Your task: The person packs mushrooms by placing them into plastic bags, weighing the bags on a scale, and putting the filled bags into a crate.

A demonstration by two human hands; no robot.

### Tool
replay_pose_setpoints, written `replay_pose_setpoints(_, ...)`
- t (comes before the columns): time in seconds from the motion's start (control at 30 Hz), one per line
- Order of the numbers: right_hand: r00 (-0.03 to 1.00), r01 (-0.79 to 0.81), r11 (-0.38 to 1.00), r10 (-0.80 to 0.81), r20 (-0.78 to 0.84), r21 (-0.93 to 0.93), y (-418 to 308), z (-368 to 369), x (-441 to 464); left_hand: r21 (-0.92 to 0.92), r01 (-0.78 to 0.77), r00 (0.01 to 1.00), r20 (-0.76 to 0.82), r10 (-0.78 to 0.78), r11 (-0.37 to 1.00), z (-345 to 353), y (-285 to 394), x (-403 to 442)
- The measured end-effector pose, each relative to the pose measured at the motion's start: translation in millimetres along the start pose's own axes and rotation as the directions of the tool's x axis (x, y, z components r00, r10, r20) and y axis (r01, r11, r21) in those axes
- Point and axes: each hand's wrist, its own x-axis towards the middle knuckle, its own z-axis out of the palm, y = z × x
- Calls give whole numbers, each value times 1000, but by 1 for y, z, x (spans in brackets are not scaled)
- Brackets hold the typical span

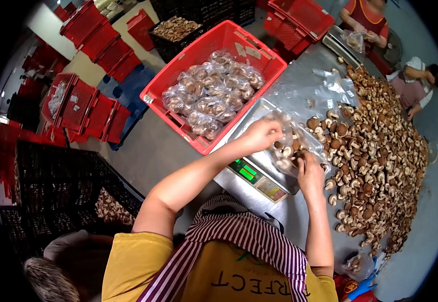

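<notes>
My left hand (264,135) is closed on the upper left edge of a clear plastic bag (307,138). Inside the bag lie several mushrooms (285,153), pale stems and brown caps showing. The bag rests on the metal pan of a weighing scale (259,113), whose green display (247,171) is lit. At the bag's right side, my right hand (310,173) has its fingers closed around a dark brown mushroom (297,157), partly hidden by the fingers.
A large heap of loose mushrooms (380,166) spreads right of the scale. Beyond the scale lie empty plastic bags (337,85). Left stands a red crate (211,146) of filled bags. Co-workers (367,22) work at the far right; a blue-gloved hand (362,288) shows bottom right.
</notes>
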Motion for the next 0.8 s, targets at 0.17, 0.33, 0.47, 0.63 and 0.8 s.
replay_pose_setpoints(0.17,993,-82,994,88,79,-74,3,-10,-1,-692,4,972,-166,-164,722,-14,22,-7)
replay_pose_setpoints(0.33,999,24,1000,-25,33,20,-10,-10,23,-695,-95,981,-188,-53,713,-11,44,-18)
replay_pose_setpoints(0.47,992,126,988,-127,3,87,-28,14,59,-715,-93,976,-203,-79,693,-10,43,-18)
replay_pose_setpoints(0.63,983,130,991,-123,138,-44,-28,65,85,-655,-134,977,-212,-11,744,-12,38,-22)
replay_pose_setpoints(0.8,911,-403,559,175,373,725,-7,41,81,-715,-94,961,-247,-124,693,-30,17,-30)
